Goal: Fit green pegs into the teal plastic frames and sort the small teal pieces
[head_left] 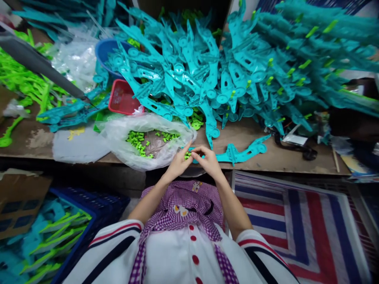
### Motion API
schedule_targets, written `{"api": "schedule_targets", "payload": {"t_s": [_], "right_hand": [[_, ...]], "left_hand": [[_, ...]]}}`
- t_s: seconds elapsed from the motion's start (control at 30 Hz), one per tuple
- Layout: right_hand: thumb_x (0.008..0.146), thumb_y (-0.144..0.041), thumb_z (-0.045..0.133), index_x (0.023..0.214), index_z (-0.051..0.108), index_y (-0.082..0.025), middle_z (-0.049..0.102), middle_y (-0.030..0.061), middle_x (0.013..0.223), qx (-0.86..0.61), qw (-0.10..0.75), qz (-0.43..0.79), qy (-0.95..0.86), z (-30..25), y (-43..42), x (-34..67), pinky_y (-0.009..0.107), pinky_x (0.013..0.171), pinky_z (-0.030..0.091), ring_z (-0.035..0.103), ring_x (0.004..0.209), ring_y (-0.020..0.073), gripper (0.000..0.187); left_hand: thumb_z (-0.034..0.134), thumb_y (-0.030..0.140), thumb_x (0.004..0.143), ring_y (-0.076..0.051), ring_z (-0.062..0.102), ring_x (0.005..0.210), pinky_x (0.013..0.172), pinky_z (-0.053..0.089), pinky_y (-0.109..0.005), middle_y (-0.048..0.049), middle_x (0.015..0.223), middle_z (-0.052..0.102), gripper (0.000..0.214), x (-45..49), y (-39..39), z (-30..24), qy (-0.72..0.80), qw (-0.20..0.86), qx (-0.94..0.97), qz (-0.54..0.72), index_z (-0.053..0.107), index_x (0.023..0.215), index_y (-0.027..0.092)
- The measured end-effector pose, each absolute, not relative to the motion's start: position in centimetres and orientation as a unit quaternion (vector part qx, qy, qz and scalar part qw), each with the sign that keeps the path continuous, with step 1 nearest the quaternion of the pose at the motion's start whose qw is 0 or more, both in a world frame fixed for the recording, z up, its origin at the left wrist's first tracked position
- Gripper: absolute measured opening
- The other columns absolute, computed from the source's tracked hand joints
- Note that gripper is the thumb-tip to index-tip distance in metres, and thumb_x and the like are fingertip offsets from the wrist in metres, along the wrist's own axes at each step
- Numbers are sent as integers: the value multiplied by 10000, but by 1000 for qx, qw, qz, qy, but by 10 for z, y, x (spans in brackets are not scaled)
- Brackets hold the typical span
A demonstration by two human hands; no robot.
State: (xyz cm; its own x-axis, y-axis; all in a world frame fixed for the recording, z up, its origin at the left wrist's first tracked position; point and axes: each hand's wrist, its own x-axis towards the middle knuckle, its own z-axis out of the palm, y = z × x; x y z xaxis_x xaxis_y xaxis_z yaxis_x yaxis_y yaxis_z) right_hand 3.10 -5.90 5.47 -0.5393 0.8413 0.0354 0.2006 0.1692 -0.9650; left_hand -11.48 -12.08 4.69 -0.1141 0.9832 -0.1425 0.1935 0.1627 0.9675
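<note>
Nearest, low left: a blue crate holding teal-and-green pieces. Low right: a striped mat.

At the desk's near edge, both hands meet, fingertips together.
- Left hand: closed narrow, thumb and fingers pinching a small green clip.
- Right hand: fingers curled shut over the near end of a teal part.

Teal part: flat on the desk. Its long axis runs roughly along the desk edge, from the fingertips out to the person's right, and ends in a round boss. Only its left end is in the grip. The right hand is the nearer to its length, while the left hand reaches it only at the tip where the clip sits.

Just beyond and left of the left hand: an open plastic bag of loose green clips, touching the hand's far side.

Farther back: a red basket, then a blue bowl.

Farthest, across the desk's back: a heap of teal parts, some carrying green clips. At far left lie green strips.
</note>
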Motion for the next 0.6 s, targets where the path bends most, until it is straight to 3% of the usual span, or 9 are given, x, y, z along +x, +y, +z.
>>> {"api": "schedule_targets", "payload": {"t_s": [0.1, 0.2, 0.3, 0.4, 0.5, 0.6], "right_hand": [[818, -552, 693, 938, 684, -201, 711, 42, 900, -381, 318, 586, -641, 53, -54, 44, 316, 771, 549, 649, 803, 171, 370], [789, -563, 715, 930, 675, -205, 705, 35, 892, -408, 375, 602, -574, 56, -49, 57, 307, 759, 558, 653, 803, 165, 387], [795, -549, 718, 969, 680, -210, 712, 41, 960, -428, 435, 566, -554, 67, -33, 68, 309, 785, 566, 660, 855, 169, 383], [827, -588, 669, 1010, 689, -205, 721, 59, 1015, -439, 472, 513, -567, 83, -9, 81, 324, 802, 571, 665, 873, 178, 425], [855, -621, 618, 1014, 699, -195, 732, 71, 1009, -444, 466, 496, -583, 97, 3, 104, 339, 809, 575, 671, 881, 189, 462], [829, -560, 682, 976, 715, -198, 737, 62, 999, -442, 415, 511, -610, 99, -10, 130, 347, 853, 564, 676, 936, 200, 392]], "left_hand": [[587, 382, 908, -183, 621, 929, 877, 494, -299, -81, 1087, 705, 606, -111, -111, 57, 596, 426, 553, 397, 482, 1471, 183], [642, 389, 875, -217, 615, 1067, 914, 491, -306, -96, 1201, 672, 616, -104, -88, 68, 555, 446, 573, 406, 505, 1446, 201], [716, 406, 821, -179, 640, 831, 703, 491, -256, -65, 952, 699, 587, -90, -54, 79, 502, 537, 546, 403, 587, 1359, 207], [726, 414, 815, -86, 470, 504, 490, 333, -209, 24, 630, 565, 529, -66, -21, 89, 462, 624, 472, 417, 626, 1285, 192], [720, 445, 810, -60, 387, 465, 470, 267, -202, 55, 598, 507, 472, -42, -6, 94, 468, 615, 436, 461, 640, 1192, 179], [808, 461, 701, -78, 463, 566, 537, 334, -207, 35, 674, 569, 415, -29, -11, 94, 478, 574, 515, 421, 668, 951, 161]]}}
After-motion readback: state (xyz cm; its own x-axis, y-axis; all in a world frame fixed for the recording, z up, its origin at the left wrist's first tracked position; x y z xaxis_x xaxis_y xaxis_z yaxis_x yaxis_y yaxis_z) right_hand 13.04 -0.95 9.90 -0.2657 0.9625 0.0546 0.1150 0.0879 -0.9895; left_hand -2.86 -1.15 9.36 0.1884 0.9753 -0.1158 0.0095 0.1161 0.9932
